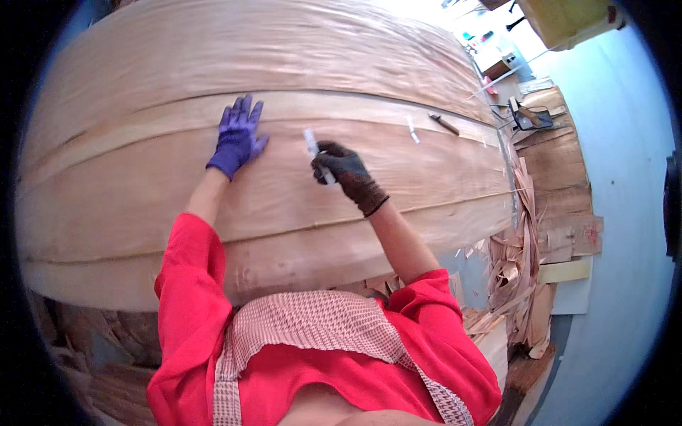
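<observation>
My left hand, in a purple glove, lies flat with fingers spread on a wide sheet of pale wood veneer, just below a long dark seam. To its right, my right hand wears a dark, worn glove and is closed round a short whitish strip. The strip sticks out above and below the fingers; its exact kind is hard to make out. It is over the veneer, though whether it touches the sheet I cannot tell. Farther right on the veneer lies a dark-handled hand tool, with a small white scrap beside it.
A second lengthwise seam crosses the veneer nearer me. Past its right edge hang torn veneer strips, with flat wood pieces on the pale blue floor. A black object sits there, and a yellow container stands at the far right.
</observation>
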Tool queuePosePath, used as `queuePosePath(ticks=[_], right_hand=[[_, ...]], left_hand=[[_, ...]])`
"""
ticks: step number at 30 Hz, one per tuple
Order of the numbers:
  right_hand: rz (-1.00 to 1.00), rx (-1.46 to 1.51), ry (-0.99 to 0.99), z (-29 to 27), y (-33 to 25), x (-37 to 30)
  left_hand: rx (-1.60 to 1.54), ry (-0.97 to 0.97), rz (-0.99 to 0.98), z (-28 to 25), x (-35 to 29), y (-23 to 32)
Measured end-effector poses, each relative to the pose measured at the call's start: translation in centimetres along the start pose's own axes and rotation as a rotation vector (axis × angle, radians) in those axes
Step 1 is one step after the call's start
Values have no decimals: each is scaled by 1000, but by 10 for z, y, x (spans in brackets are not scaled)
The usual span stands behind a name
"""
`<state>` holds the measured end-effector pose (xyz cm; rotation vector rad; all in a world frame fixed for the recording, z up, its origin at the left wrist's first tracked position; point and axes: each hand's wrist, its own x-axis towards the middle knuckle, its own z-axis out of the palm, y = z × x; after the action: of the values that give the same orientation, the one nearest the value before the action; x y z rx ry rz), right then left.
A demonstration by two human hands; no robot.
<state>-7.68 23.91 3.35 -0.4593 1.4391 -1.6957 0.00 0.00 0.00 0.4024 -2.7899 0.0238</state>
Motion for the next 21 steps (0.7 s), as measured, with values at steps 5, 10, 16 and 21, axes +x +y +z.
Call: queuePosePath(ticks=[5,10,16,21], right_hand=[[86,-16,-78,-24,-12,-3],[105,-121,33,-33,-11,26],[85,-206,71,-22,1,64],[93,-206,53,-11,4,88]], left_hand=[[-90,21,-45,35,-16,34],[-109,173,7,37,-8,42],[-67,154,-27,39,-15,39],[-58,170,-23,42,-13,41]])
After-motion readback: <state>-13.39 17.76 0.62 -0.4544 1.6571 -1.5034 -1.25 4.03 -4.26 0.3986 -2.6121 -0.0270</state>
